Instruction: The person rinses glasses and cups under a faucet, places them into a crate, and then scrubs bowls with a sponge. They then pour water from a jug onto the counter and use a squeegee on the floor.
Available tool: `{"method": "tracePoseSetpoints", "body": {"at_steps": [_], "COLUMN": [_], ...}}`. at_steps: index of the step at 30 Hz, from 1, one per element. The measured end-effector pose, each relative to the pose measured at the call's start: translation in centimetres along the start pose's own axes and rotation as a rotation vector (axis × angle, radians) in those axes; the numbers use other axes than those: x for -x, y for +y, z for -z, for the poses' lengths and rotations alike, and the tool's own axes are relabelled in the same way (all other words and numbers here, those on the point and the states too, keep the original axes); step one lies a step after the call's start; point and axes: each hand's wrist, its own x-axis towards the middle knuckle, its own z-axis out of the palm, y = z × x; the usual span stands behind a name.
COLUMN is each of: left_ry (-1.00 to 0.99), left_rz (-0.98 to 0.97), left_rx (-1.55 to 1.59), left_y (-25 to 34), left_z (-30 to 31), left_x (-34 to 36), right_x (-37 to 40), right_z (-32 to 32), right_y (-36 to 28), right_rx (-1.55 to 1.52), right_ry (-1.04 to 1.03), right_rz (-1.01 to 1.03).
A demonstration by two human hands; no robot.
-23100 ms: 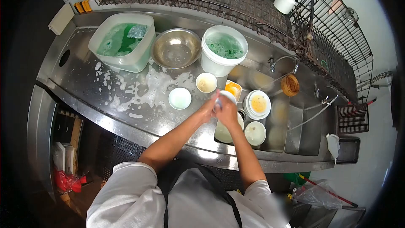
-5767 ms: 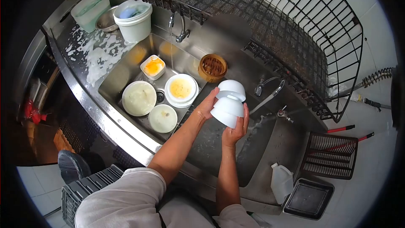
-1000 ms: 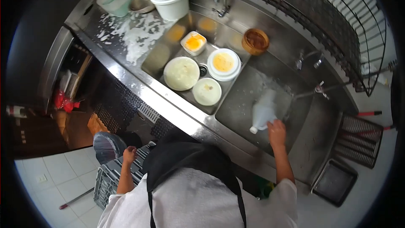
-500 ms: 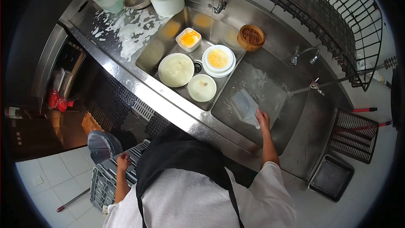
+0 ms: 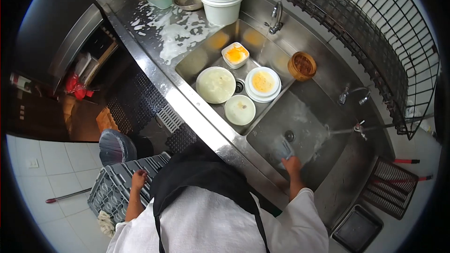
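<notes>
My right hand (image 5: 291,165) is down in the right sink basin (image 5: 323,152), closed on a translucent plastic container (image 5: 284,150). The container is tilted and partly hidden by the hand, so its full shape does not show. Close to it is the basin's drain (image 5: 289,135). My left hand (image 5: 138,179) hangs at my side above a grey plastic crate (image 5: 117,185), its fingers curled in with nothing visible in them.
The left basin holds two round bowls (image 5: 215,85), stacked white plates (image 5: 263,82) and an orange-stained square bowl (image 5: 235,55). A bamboo steamer (image 5: 302,66) sits on the divider. A white bucket (image 5: 221,7) stands on the sudsy counter; a wire rack (image 5: 356,23) hangs above.
My right hand has moved lower toward the basin's near side and turned the container, uncovering the drain. The whole view has shifted, with the sink now further right and lower.
</notes>
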Motion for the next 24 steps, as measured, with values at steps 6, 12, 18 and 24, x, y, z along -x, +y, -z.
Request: {"method": "tracePoseSetpoints", "body": {"at_steps": [6,12,18,24], "left_ry": [0.119,0.398,0.537,0.484], "left_rz": [-0.349,-0.580,-1.069,-1.040], "left_rx": [-0.469,-0.463,-0.504,-0.650], "left_y": [0.8,18.5,34.7,43.5], "left_z": [-0.5,-3.2,-7.3,-12.4], "left_x": [-2.3,-2.6,-8.0,-17.5], "right_x": [-6.6,-4.1,2.3,3.5], "right_z": [-7.9,-4.4,5.5,15.6], "right_y": [-2.3,0.1,-1.6,-8.8], "right_rx": [-1.117,-1.186,-1.333,-1.244], "right_ry": [-0.197,-0.345,-0.085,0.133], "right_rz": [-0.475,-0.401,-0.286,-0.165]}}
